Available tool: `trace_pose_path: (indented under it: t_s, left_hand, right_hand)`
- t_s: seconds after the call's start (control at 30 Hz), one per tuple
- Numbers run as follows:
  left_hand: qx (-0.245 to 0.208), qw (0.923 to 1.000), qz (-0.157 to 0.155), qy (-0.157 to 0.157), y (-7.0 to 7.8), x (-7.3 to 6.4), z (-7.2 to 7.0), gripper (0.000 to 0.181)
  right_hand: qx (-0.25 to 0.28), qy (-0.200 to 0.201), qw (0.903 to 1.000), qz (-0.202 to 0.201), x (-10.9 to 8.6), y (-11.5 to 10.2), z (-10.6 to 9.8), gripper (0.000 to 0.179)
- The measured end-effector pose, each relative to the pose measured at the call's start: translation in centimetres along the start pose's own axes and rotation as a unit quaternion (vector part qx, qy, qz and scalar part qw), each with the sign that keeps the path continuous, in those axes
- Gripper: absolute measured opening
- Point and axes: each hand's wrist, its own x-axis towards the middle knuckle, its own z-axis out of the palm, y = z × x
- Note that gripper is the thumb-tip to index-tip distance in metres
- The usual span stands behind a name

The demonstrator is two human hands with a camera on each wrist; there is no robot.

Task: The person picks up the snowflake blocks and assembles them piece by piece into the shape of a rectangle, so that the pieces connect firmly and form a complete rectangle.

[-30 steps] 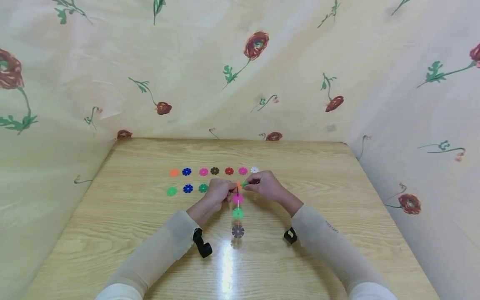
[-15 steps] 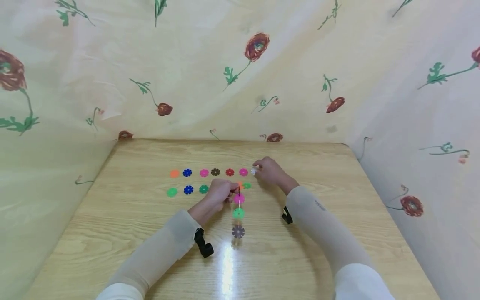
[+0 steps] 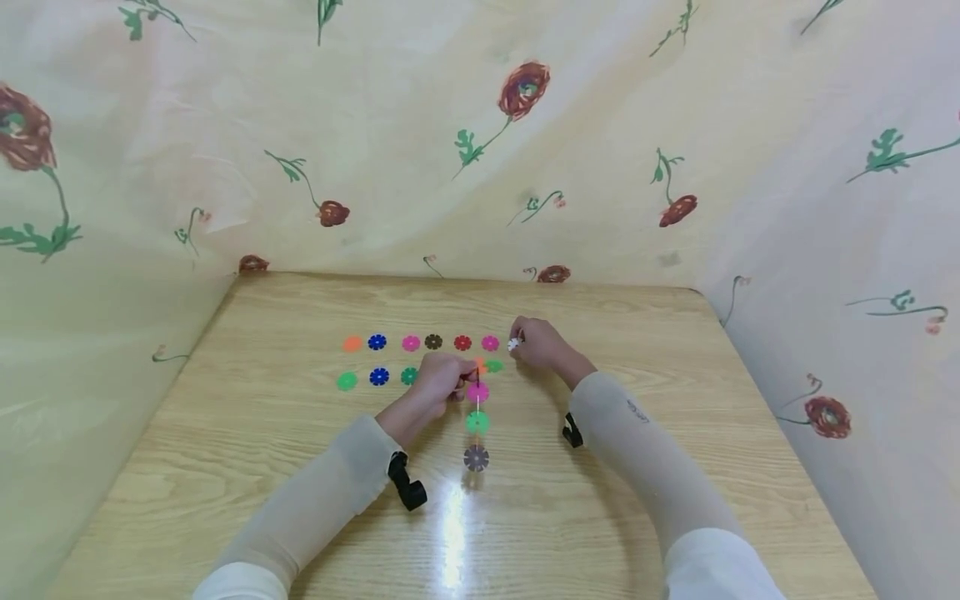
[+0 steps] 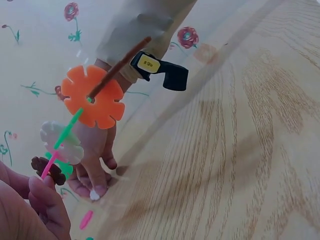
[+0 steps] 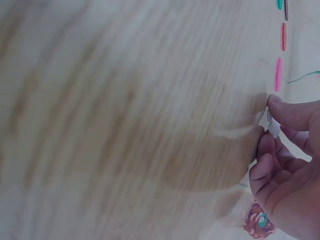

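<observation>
Right fingers (image 5: 262, 170) round white disc (image 5: 273, 127), left (image 4: 52, 205) round linked discs (image 3: 477, 422), table's side edges (image 3: 776, 433) distant.

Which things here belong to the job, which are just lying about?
Job:
disc chain, in left hand
white disc, in right hand
back row discs and front row discs, probably

Apparently incidental:
black wrist attachments, worn
flowered backdrop

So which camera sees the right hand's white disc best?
Right wrist: the white notched disc looks biggest, though the right hand partly covers it. The head view shows it tiny; left wrist, just a bit.
</observation>
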Motion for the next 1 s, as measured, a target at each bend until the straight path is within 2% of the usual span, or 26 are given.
trace_pose_path:
  t_s: [0.13,0.23,0.27,0.37,0.5,0.7,0.8,1.0]
  left_hand:
    - [-0.001,1.0000,-0.003,0.003,0.0,0.1,0.0,0.018]
    - [-0.006,0.9999,-0.007,0.013,-0.1,0.3,-0.1,0.018]
    - [-0.008,0.9998,-0.008,0.017,-0.1,0.3,-0.1,0.017]
    - [-0.012,0.9996,-0.007,0.026,-0.1,0.5,-0.3,0.014]
    - [-0.011,0.9995,-0.005,0.030,-0.3,0.8,-0.5,0.015]
    - [0.002,0.9994,0.000,0.034,-0.4,0.9,-0.7,0.015]
    - [0.004,0.9994,0.000,0.033,-0.3,0.9,-0.7,0.015]
    - [0.006,0.9996,0.002,0.029,-0.3,0.7,-0.7,0.015]
  right_hand:
    - [0.034,0.013,0.9993,-0.005,-0.7,0.3,0.1,0.014]
    - [0.111,0.015,0.9937,0.006,-1.5,0.5,0.4,0.011]
    - [0.145,0.013,0.9892,0.014,-1.8,0.5,0.5,0.011]
    - [0.250,0.001,0.9676,0.035,-2.6,0.4,1.0,0.013]
    - [0.341,-0.006,0.9387,0.051,-3.5,0.1,1.6,0.018]
    - [0.410,-0.010,0.9109,0.048,-4.7,-0.9,1.7,0.018]
    - [0.424,-0.013,0.9047,0.040,-5.0,-1.1,1.6,0.018]
    - [0.431,-0.016,0.9015,0.030,-5.5,-1.4,1.3,0.018]
